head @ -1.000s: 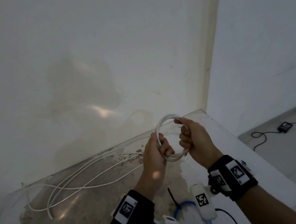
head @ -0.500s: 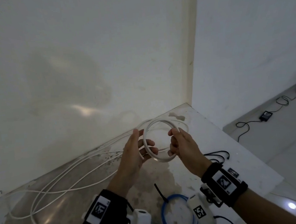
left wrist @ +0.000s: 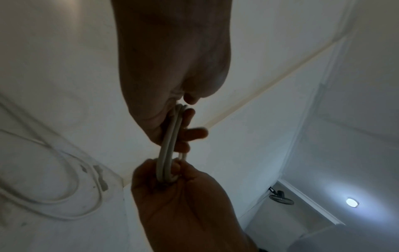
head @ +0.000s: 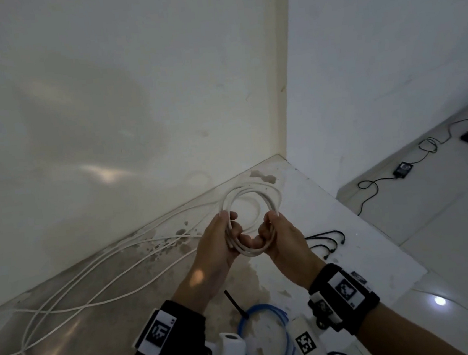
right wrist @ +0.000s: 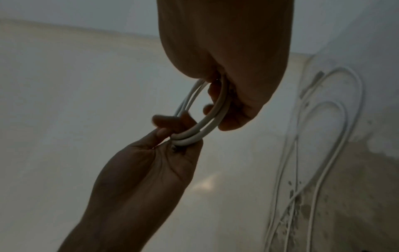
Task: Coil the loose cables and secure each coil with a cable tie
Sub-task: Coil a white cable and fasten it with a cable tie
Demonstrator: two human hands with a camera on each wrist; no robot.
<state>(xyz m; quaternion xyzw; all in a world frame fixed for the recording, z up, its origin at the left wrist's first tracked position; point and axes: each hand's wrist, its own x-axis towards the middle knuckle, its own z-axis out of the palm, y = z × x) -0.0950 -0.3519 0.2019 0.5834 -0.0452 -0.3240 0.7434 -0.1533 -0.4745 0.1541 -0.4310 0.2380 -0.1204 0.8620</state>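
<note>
I have the white coil point(head: 251, 204) up off the table point(head: 349, 240), both hands on its lower arc. My left hand point(head: 219, 245) curls round the turns at 8 o'clock; my right hand point(head: 282, 238) curls round them at 4. The cable looks light, springy and smooth, so I judge the loops would spread unless gripped where all the turns bunch. Its loose tail point(head: 93, 281) trails toward 9 o'clock.

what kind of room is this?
Probably a bare, dim indoor corner with a built-in ledge: plain white walls, tiled floor with a black adapter, white cable spread out.
</note>
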